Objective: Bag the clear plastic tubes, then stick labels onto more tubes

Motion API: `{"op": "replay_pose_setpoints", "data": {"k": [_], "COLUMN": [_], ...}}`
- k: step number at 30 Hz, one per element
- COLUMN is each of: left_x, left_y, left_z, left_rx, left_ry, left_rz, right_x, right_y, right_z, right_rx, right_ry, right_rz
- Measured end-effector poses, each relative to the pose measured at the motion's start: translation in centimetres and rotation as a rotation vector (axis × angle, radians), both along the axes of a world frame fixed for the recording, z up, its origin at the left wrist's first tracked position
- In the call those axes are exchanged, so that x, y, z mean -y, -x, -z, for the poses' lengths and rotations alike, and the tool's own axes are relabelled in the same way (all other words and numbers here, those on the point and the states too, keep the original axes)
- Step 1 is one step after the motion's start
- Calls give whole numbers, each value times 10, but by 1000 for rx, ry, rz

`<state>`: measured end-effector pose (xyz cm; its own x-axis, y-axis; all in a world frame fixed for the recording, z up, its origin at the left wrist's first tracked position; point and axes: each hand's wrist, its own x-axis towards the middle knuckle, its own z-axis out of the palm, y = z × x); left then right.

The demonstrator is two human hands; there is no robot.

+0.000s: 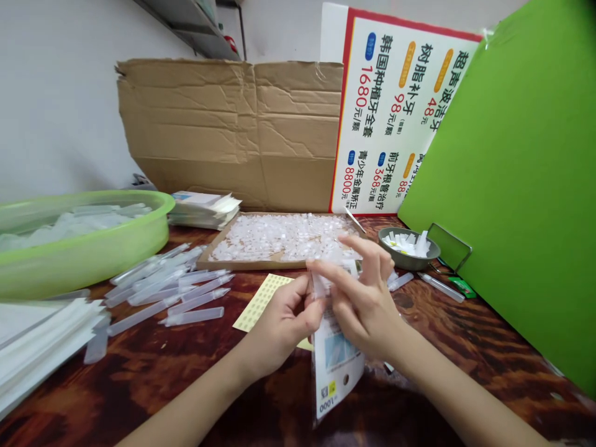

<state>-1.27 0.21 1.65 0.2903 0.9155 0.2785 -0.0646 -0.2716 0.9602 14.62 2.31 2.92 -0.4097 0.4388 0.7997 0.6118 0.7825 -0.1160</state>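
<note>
In front of me, a clear plastic bag with a printed card [339, 354] inside hangs tilted over the table. My left hand [288, 313] pinches the upper left edge of this packet between thumb and fingers. Against its top part rests my right hand [365, 295], fingers stretched out and apart, one fingertip at the upper corner. Whether the right thumb presses on the packet is hard to make out. Behind both hands, a yellow sticker sheet [263, 301] with rows of small marks lies partly covered by the left hand.
A shallow cardboard tray [203, 264] full of small clear pieces sits behind. Translucent tubes [195, 295] lie left, by a green basin [161, 226] and stacked packets [41, 335]. Right are a grey bowl [433, 251], a tube [442, 287] and a green panel [507, 186].
</note>
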Motion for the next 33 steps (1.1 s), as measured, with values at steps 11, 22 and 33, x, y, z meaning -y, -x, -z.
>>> {"op": "replay_pose_setpoints", "data": {"k": [11, 22, 33], "left_x": [3, -4, -11], "left_y": [-1, -2, 0], "left_z": [1, 10, 11], "left_rx": [-139, -321, -78], "left_ry": [-144, -237, -115], "left_rz": [-66, -158, -158], "right_x": [-4, -18, -45], "right_y": [11, 2, -21], "right_z": [10, 3, -3], "right_rx": [-717, -792, -975], "right_ry": [819, 1188, 1186], "right_rz": [-242, -494, -495]}}
